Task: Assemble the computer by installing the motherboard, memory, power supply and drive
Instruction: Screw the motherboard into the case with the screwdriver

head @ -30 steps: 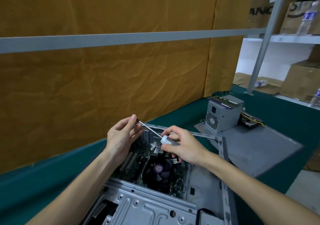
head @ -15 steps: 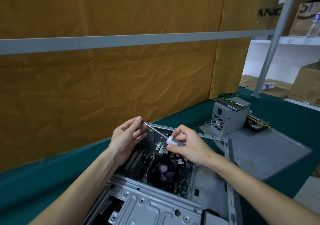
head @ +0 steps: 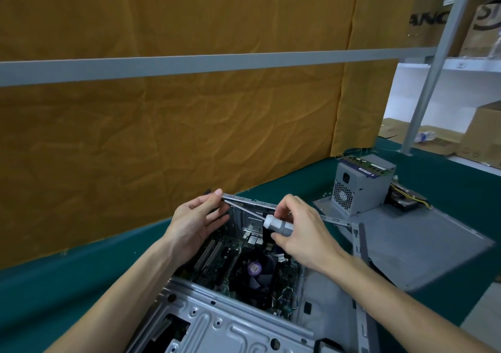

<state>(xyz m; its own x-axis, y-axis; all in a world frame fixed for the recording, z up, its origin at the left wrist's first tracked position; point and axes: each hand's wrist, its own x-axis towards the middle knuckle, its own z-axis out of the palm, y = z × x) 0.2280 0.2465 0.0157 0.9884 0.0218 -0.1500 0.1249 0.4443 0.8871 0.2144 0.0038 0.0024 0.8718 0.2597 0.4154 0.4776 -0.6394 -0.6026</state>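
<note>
- The open computer case (head: 244, 323) lies on its side on the green-covered table (head: 54, 285), its grey metal frame nearest the viewer; everything below is placed from this case.
- Inside the case, just past the near frame, the motherboard (head: 217, 260) sits in place, with a dark cooler fan (head: 256, 268) bearing a purple label at its middle and card slots to the fan's left.
- Above the case's far half, the right hand (head: 303, 236) curls its fingers and thumb round the pale grey handle of a screwdriver (head: 276, 223).
- The screwdriver's thin shaft slants up and left toward the case's far-left corner.
- At that corner the left hand (head: 195, 222) pinches the shaft's tip end between fingertips and thumb, right at the case's far top rail; whether it also touches the rail cannot be told.
- To the right of the case lies a flat grey side panel (head: 423, 247) on the table.
- The power supply (head: 360, 190) stands on the panel's far end, well apart from the case, vent grille facing the viewer.
- A memory stick (head: 366, 164) lies on top of the power supply.
- Behind the power supply sits a dark drive (head: 404, 203) with yellow cables.
- Behind the case hangs a crumpled ochre cloth (head: 189, 135), crossed by a grey rail (head: 189, 63).
</note>
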